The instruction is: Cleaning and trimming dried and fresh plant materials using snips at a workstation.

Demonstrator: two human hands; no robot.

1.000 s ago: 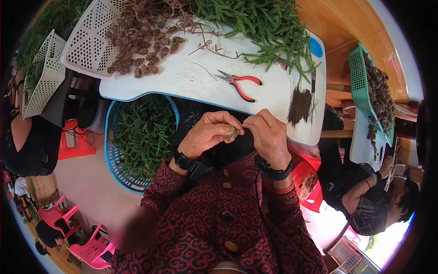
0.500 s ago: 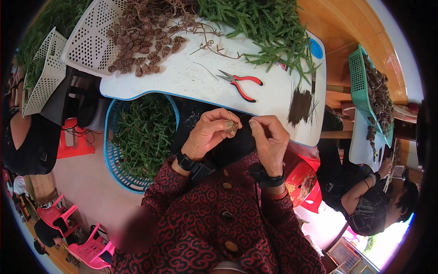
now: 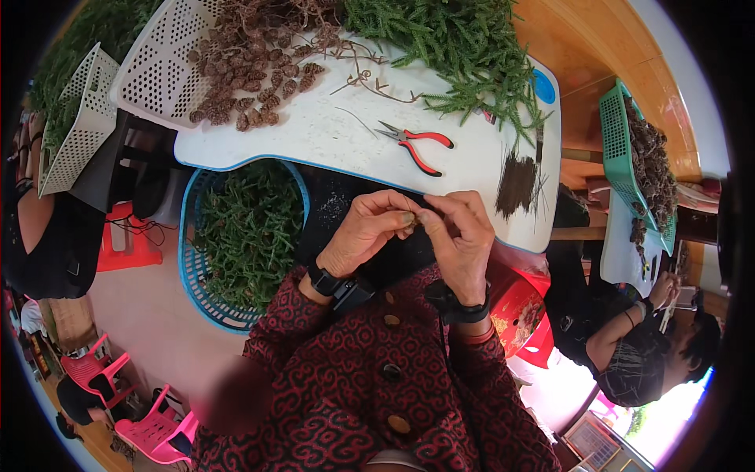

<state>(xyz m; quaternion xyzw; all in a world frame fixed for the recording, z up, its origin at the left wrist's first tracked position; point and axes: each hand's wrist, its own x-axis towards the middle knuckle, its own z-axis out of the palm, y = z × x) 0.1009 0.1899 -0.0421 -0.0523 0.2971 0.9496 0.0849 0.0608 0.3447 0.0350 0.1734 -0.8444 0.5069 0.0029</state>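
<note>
A small brown pine cone is pinched between the thumb and fingers of my left hand, just off the table's front edge. Against it press the closed thumb and forefinger of my right hand. The thin wire that showed between the hands earlier is now mostly covered by my fingertips. Beyond my hands, red-handled pliers lie on the white table with their jaws apart. To their right is a bundle of thin dark wires. Several loose pine cones are heaped at the far left of the tabletop.
Green artificial sprigs cover the table's far side. A blue basket of greenery stands at my left, below the edge. A white perforated basket sits by the cones. At right, another person works near a green basket.
My right hand has moved left and in, so its fingertips meet the pine cone in my left hand. The wire between the hands has gone out of sight.
</note>
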